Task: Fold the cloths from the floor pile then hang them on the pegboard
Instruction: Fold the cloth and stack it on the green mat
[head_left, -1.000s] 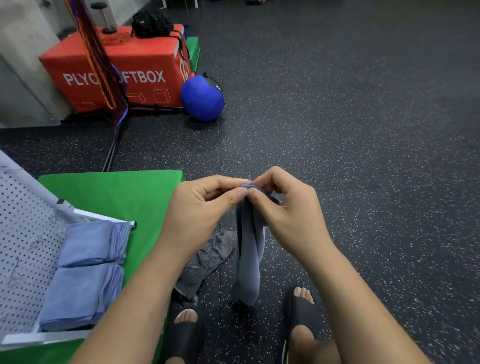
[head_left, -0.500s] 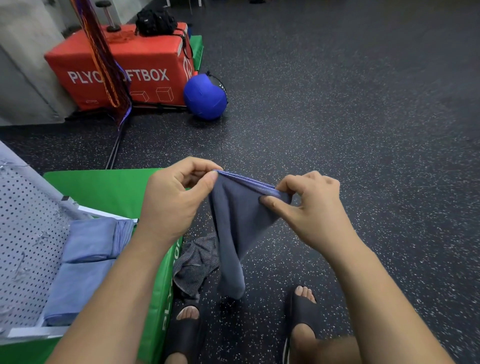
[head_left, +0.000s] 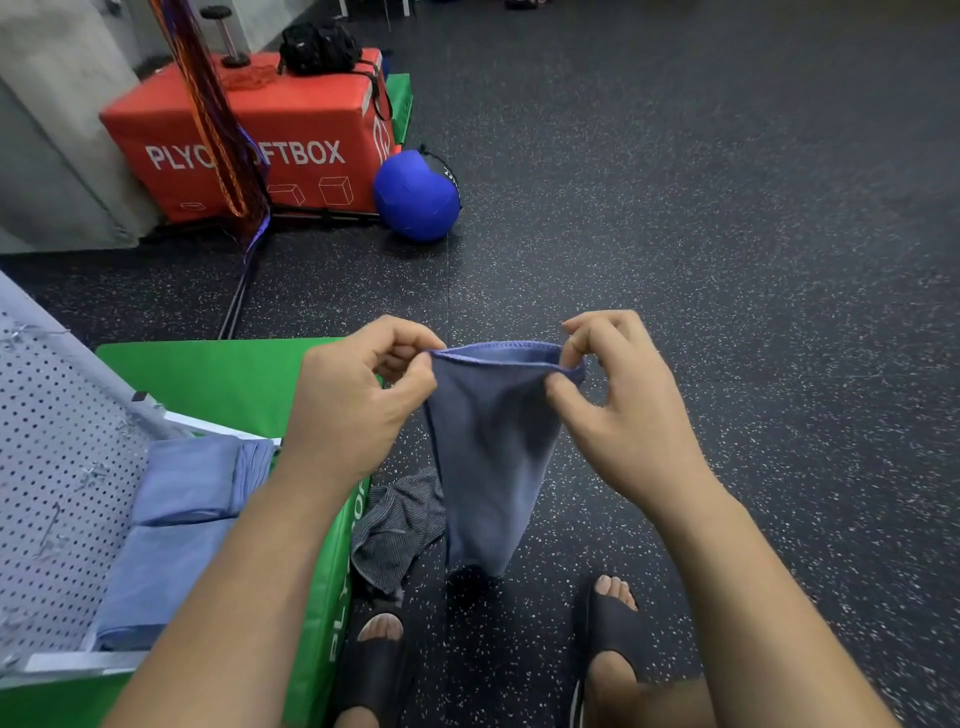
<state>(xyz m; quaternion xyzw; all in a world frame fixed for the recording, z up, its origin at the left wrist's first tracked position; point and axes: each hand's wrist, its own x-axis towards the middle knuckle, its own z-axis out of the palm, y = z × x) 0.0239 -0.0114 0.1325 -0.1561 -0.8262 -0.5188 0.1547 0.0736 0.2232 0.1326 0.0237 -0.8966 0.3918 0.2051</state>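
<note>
Left hand (head_left: 353, 410) and right hand (head_left: 628, 415) each pinch a top corner of the blue cloth (head_left: 488, 457), which hangs over the floor (head_left: 727, 260) beside the green mat's (head_left: 223, 374) right edge; pull the hem taut and level before folding.

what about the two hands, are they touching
Apart. Head view: left hand and right hand pinch opposite corners of the blue cloth, its hem spanning the gap.
</note>
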